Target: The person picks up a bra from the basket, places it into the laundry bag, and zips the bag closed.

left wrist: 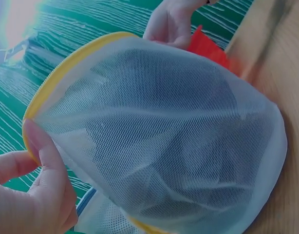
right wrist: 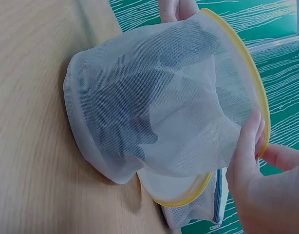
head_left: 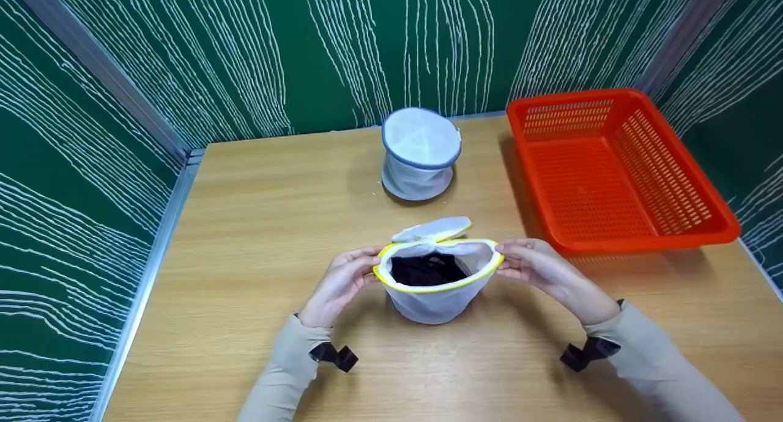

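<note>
A white mesh laundry bag (head_left: pixel 431 306) with a yellow zipper rim stands on the table, its lid (head_left: pixel 433 228) folded back away from me. Dark cloth (head_left: pixel 428 270) lies inside and shows through the mesh in both wrist views. My left hand (head_left: pixel 344 281) pinches the rim at its left side between thumb and fingers. On the opposite side my right hand (head_left: pixel 541 270) pinches the rim in the same way, so the mouth is held wide. Farther back stands a second mesh bag (head_left: pixel 421 147) with a blue rim, its lid covering the top.
A red plastic basket (head_left: pixel 602 171) with slotted walls sits at the right rear of the wooden table (head_left: pixel 275 214). Green panels (head_left: pixel 342 49) with white wavy lines enclose the back and sides. Each sleeve carries a small black wrist camera.
</note>
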A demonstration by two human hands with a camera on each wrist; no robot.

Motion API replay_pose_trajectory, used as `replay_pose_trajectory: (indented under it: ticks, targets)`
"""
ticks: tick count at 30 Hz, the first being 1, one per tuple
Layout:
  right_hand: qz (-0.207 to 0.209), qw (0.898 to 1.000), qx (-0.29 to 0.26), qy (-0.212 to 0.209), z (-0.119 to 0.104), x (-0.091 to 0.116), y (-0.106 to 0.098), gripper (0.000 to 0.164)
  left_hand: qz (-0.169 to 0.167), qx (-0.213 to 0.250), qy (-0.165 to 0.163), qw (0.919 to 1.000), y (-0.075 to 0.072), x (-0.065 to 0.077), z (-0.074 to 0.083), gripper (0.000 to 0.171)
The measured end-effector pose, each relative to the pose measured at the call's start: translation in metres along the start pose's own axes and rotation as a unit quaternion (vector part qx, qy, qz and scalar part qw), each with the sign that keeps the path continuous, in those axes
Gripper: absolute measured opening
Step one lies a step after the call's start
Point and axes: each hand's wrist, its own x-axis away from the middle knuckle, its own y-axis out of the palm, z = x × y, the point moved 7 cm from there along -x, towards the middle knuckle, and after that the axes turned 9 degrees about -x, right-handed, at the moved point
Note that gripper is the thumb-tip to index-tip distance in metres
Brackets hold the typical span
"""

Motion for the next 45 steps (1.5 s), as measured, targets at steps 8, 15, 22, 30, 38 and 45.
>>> replay_pose_trajectory:
  ticks: [8, 15, 22, 30, 38, 45]
  targets:
    - [-0.027, 0.998, 0.048, 0.043, 0.006, -0.001, -0.002, 0.018, -0.016, -0.046, -0.023, 0.9985, -0.003, -0.001, -0.004, 0.02]
    - [-0.003, 0.991, 0.107, 0.075, 0.01, -0.009, -0.007, 0.013, -0.023, -0.085, -0.052, 0.9947, -0.006, -0.005, -0.007, 0.018]
    - [0.032, 0.986, 0.142, 0.086, 0.007, -0.021, -0.017, 0.013, 0.007, -0.111, -0.071, 0.9913, -0.017, -0.016, -0.006, 0.016]
    - [0.085, 0.979, 0.169, 0.074, 0.001, -0.041, -0.033, 0.016, 0.079, -0.126, -0.075, 0.9861, -0.037, -0.04, -0.012, 0.028]
    - [0.128, 0.97, 0.197, 0.068, 0.001, -0.062, -0.039, 0.047, 0.113, -0.138, -0.061, 0.9821, -0.043, -0.064, -0.016, 0.036]
    - [0.099, 0.983, 0.146, 0.049, 0.005, -0.076, -0.039, 0.028, 0.078, -0.125, -0.046, 0.988, -0.078, -0.123, -0.066, 0.046]
